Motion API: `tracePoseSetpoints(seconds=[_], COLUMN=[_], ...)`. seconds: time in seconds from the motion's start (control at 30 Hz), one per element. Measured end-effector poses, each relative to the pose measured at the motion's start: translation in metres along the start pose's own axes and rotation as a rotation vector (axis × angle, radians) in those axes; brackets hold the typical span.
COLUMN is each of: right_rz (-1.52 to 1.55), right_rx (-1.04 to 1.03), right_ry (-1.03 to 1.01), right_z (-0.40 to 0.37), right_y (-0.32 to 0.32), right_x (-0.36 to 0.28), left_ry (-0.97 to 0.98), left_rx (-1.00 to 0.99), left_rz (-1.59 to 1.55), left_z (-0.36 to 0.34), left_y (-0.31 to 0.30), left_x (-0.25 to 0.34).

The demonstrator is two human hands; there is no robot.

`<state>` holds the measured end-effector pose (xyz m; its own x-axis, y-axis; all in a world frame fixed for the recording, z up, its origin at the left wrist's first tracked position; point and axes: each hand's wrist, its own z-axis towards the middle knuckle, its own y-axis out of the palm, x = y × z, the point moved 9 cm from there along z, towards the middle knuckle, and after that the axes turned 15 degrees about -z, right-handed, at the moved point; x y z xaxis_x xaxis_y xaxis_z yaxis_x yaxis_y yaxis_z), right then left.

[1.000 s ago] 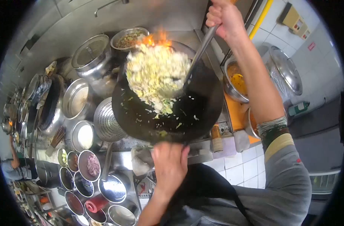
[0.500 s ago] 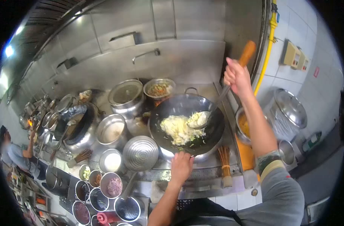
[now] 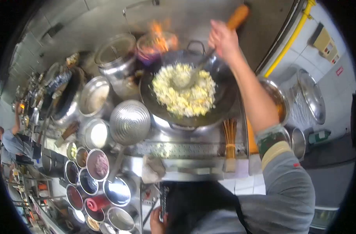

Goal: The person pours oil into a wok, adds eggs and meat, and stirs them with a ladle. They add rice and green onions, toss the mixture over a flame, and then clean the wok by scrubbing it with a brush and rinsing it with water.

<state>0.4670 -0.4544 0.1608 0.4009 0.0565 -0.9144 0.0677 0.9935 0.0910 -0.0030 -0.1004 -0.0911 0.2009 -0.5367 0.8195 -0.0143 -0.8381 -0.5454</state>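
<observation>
My right hand (image 3: 223, 39) is closed around the wooden-ended handle of a ladle (image 3: 237, 17). The ladle's bowl, blurred by motion, is among chopped pale yellow and white food (image 3: 189, 101) spread over the inside of a large dark wok (image 3: 224, 97). Low at the bottom edge, my left hand (image 3: 157, 222) is away from the wok, beside the stove's front. Its fingers look curled, and what they hold, if anything, is hidden. A folded cloth (image 3: 152, 169) lies on the counter's edge above it.
Orange flames (image 3: 158, 37) rise at a pan behind the wok. A perforated strainer (image 3: 130, 122), a lidded pot (image 3: 115, 54) and several ingredient containers (image 3: 98, 165) stand left. A bamboo brush (image 3: 230, 144) lies right. Another person (image 3: 14, 140) works far left.
My left hand has left the wok's near rim and dropped to the bottom edge. The ladle has shifted within the food, which is more spread out. Flames have flared behind, and the view has shifted.
</observation>
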Motion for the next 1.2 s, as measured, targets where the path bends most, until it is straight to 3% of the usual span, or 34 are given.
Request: tracePoseSetpoints(seconds=[0.07, 0.13, 0.2, 0.23, 0.27, 0.33, 0.4, 0.47, 0.53, 0.57, 0.63, 0.73, 0.8, 0.87, 0.9, 0.93, 0.97, 1.0, 1.03, 1.07, 1.13, 1.2], right_rz=[0.009, -0.144, -0.066, -0.072, -0.08, -0.177, -0.163, -0.203, -0.15, -0.097, -0.144, -0.282, -0.167, -0.256, -0.05, -0.057, -0.013, 0.034, 0.021, -0.04, 0.051, 0.057], right_rx=[-0.084, -0.06, -0.142, -0.036, 0.073, 0.045, -0.001, 0.051, 0.047, 0.038, 0.084, 0.159, 0.16, 0.464, 0.26, 0.28, 0.299, 0.304, 0.396, 0.567, 0.356, 0.361], right_ry=[0.004, 0.159, 0.006, 0.057, 0.105, -0.066, -0.081, -0.082, -0.087, -0.101, -0.093, 0.024, -0.027, -0.163, -0.174, -0.175, -0.246, -0.302, -0.331, -0.233, -0.233, -0.126], right_z=[0.005, 0.02, 0.001, -0.025, -0.047, -0.07, -0.069, -0.075, -0.088, -0.093, -0.088, -0.072, -0.101, -0.131, -0.124, -0.13, -0.129, -0.127, -0.126, -0.119, -0.09, -0.057], right_y=[0.021, 0.024, 0.025, 0.025, 0.023, 0.046, 0.06, 0.063, 0.067, 0.07, 0.075, 0.036, -0.005, -0.025, -0.012, -0.025, -0.032, -0.035, -0.047, -0.064, -0.053, -0.048], right_x=[-0.007, -0.032, -0.07, -0.067, -0.062, -0.029, -0.044, -0.076, -0.059, -0.048, -0.035, -0.053, -0.068, -0.047, -0.034, -0.038, -0.057, -0.064, -0.055, -0.022, -0.004, -0.011], left_ry=[-0.084, -0.099, -0.216, -0.229, -0.192, -0.158, 0.047, 0.03, -0.105, 0.001, 0.005, 0.002, -0.106, -0.139, -0.138, -0.138, -0.234, -0.139, -0.136, -0.13, -0.118, -0.133], left_rx=[0.016, 0.028, 0.074, 0.07, 0.07, 0.061, 0.086, 0.038, 0.105, 0.112, 0.075, 0.042, 0.145, 0.207, 0.169, 0.122, 0.1, 0.115, 0.118, 0.116, 0.108, 0.089], left_rz=[-0.038, -0.123, -0.183, -0.184, -0.166, -0.158, -0.095, -0.132, -0.224, -0.155, -0.14, -0.113, -0.229, -0.254, -0.213, -0.162, -0.311, -0.269, -0.261, -0.256, -0.264, -0.249], left_z=[-0.018, -0.01, -0.005, -0.003, 0.001, 0.004, 0.016, 0.034, 0.039, 0.041, 0.046, 0.045, 0.033, 0.024, 0.024, 0.024, 0.028, 0.034, 0.038, 0.04, 0.046, 0.038], left_y=[0.008, 0.008, 0.0, 0.0, 0.002, 0.014, 0.012, 0.008, 0.0, -0.001, 0.003, -0.004, -0.015, -0.008, -0.003, -0.001, 0.005, 0.0, -0.003, -0.005, -0.001, -0.002], left_x=[-0.009, -0.035, -0.016, -0.019, -0.022, -0.036, -0.03, -0.022, -0.027, -0.033, -0.041, -0.029, -0.044, -0.066, -0.073, -0.079, -0.084, -0.073, -0.069, -0.065, -0.07, -0.074])
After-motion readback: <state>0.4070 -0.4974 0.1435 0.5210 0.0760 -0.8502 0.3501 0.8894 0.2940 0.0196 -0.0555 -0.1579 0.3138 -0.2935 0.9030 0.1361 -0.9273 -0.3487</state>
